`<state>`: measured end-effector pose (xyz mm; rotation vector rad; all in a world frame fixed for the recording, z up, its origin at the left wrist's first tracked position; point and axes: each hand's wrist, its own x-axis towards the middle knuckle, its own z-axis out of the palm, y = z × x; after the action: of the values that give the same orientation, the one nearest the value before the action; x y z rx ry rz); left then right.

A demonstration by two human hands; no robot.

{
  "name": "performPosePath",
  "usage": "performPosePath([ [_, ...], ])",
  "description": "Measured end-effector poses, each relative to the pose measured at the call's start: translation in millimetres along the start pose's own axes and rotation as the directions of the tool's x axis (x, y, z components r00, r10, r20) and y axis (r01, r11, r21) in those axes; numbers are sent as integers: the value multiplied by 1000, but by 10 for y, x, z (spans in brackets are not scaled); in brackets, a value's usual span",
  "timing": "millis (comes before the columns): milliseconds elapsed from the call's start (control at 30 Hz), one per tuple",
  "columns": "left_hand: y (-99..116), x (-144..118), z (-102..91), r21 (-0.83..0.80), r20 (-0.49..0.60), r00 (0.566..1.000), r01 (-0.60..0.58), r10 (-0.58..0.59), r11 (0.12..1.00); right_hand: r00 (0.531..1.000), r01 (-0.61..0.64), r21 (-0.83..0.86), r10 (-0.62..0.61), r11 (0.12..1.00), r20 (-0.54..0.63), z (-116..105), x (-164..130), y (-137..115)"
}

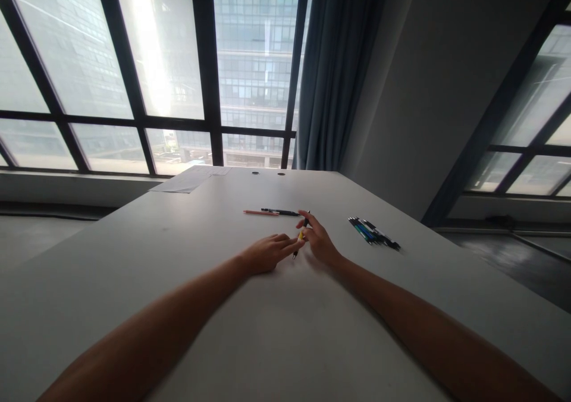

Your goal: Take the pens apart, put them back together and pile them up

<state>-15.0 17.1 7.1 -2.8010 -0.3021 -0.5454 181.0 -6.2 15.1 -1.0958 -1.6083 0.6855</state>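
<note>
On the big white table [178,307], two bare arms reach out toward the window. Both hands meet near the middle. The right hand [319,241] has its fingers pinched shut on a thin pen with a yellow band [301,235]. That pen stands tilted, its tip near the tabletop and its dark top pointing to about 1 o'clock. The left hand [267,252] lies low on the table, fingers held close together and stretched out flat, and its fingertips [298,244] touch the same pen from the 9 o'clock side. I cannot tell if the left hand truly grips it.

At 12 o'clock from the hands, a little way off, lie a pink pen [261,213] and a black pen [281,212], end to end. At 3 o'clock, well apart from the hands, rests a small bunch of dark and blue pens [373,233] side by side. Far off at 11 o'clock, near the table's back edge, lies a sheet of paper [187,180].
</note>
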Motion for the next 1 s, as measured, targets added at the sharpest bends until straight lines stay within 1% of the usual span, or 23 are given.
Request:
performPosePath([
  [100, 12, -2, -24, -4, 11, 999, 38, -38, 999, 999, -24, 52, 27, 998, -39, -74, 87, -20],
  [167, 18, -7, -30, -9, -4, 997, 75, -75, 997, 994, -17, 23, 19, 1000, -111, -204, 182, -5],
  [200, 18, -9, -28, -16, -17, 996, 92, -92, 996, 988, -7, -21, 4, 1000, -153, -300, 237, 16],
  [267, 14, -14, -14, -37, -46, 991, 124, -126, 992, 972, -35, -121, 6, 992, -235, -557, 344, 86],
  [300, 10, -15, -4, -47, -58, 988, 139, -141, 989, 959, -61, -160, 13, 985, -285, -711, 388, 134],
  [333, 6, -17, 6, -57, -67, 985, 154, -158, 986, 934, -102, -207, 22, 973, -357, -879, 420, 189],
  [367, 2, -17, 15, -64, -73, 982, 171, -176, 983, 903, -160, -272, 29, 949, -429, -1055, 439, 248],
  [400, -2, -18, 21, -71, -76, 978, 188, -193, 980, 870, -210, -360, 6, 909, -493, -1234, 443, 312],
  [467, -5, -16, 25, -85, -76, 972, 217, -223, 972, 827, -296, -512, -51, 806, -559, -1581, 411, 446],
  [500, -5, -14, 23, -93, -75, 969, 229, -236, 969, 818, -335, -563, -63, 755, -571, -1740, 380, 515],
  [567, -2, -11, 15, -107, -69, 964, 249, -257, 962, 796, -407, -641, -92, 650, -599, -2012, 306, 658],
  [633, 2, -10, 6, -117, -61, 960, 266, -275, 957, 757, -507, -647, -64, 570, -650, -2216, 234, 806],
  [733, 5, -12, 0, -120, -55, 953, 289, -297, 950, 748, -582, -629, 35, 516, -663, -2413, 157, 1016],
  [800, 3, -16, 0, -120, -51, 950, 299, -307, 947, 754, -593, -617, 87, 518, -651, -2491, 130, 1130],
  [900, -1, -21, 4, -127, -43, 947, 311, -319, 942, 778, -565, -620, 102, 545, -620, -2549, 114, 1238],
  [1000, -2, -21, 6, -132, -38, 944, 320, -327, 938, 801, -549, -627, 133, 553, -584, -2543, 117, 1272],
])
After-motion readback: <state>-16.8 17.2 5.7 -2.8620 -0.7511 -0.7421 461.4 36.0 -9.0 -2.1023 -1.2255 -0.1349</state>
